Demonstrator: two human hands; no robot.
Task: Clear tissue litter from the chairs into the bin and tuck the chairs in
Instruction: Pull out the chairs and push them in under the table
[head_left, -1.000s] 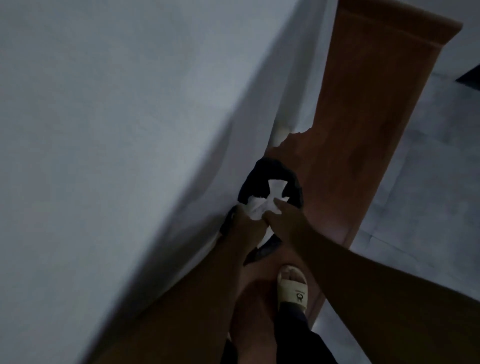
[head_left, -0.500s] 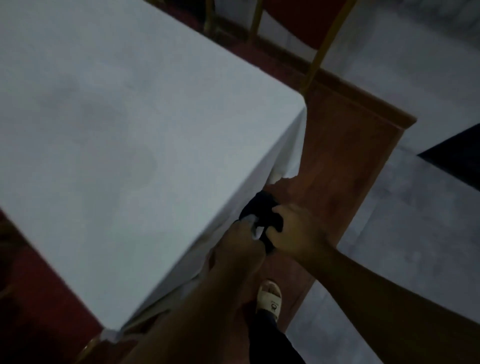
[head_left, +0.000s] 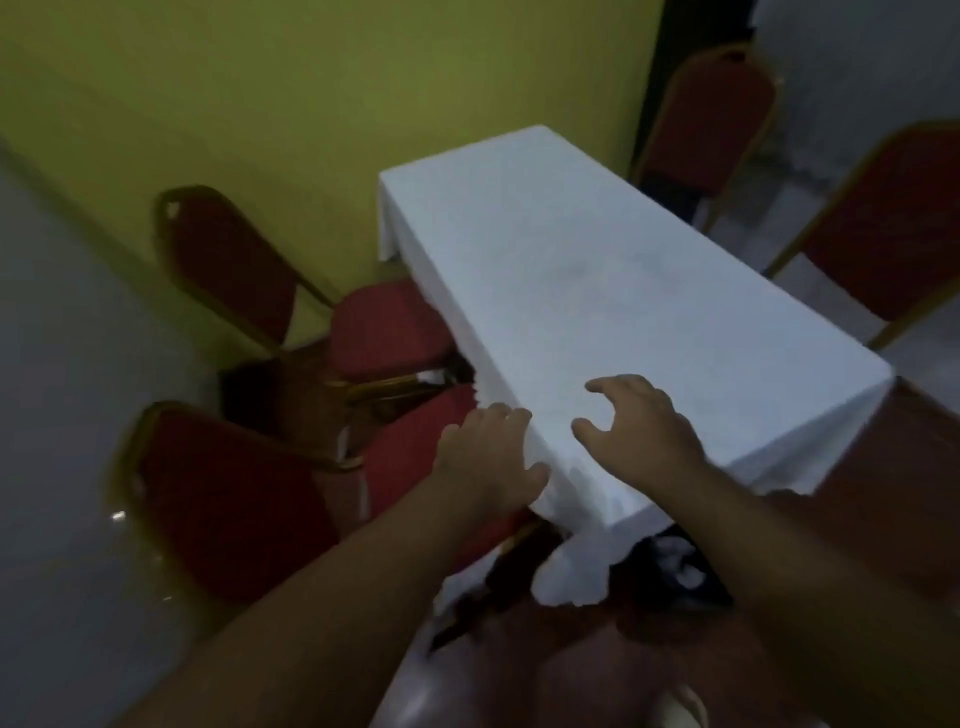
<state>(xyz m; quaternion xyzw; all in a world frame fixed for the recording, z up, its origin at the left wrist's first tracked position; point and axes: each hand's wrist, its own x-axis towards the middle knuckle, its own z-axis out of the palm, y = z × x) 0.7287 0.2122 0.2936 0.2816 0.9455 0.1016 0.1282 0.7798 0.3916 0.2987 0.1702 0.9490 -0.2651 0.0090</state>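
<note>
My left hand (head_left: 488, 462) hovers over the near left edge of the white-clothed table (head_left: 623, 291), fingers spread, holding nothing. My right hand (head_left: 639, 426) is above the table's near end, fingers apart and empty. Below the table's near corner sits the dark bin (head_left: 670, 577) with white tissue (head_left: 680, 564) inside, partly hidden by the hanging cloth. Two red chairs with gold frames stand on the left: the near one (head_left: 234, 499) and the far one (head_left: 384, 332), both seats partly under the table.
Two more red chairs stand on the right, one at the far end (head_left: 711, 119) and one nearer (head_left: 893, 223). A yellow wall (head_left: 311, 78) runs behind. Brown wooden floor strip (head_left: 883, 493) lies to the right of the bin. My foot (head_left: 680, 706) shows at the bottom.
Both hands left the bin and tissue and rose above the table's near end, now empty. The view lifted from the floor to the whole table and chairs.
</note>
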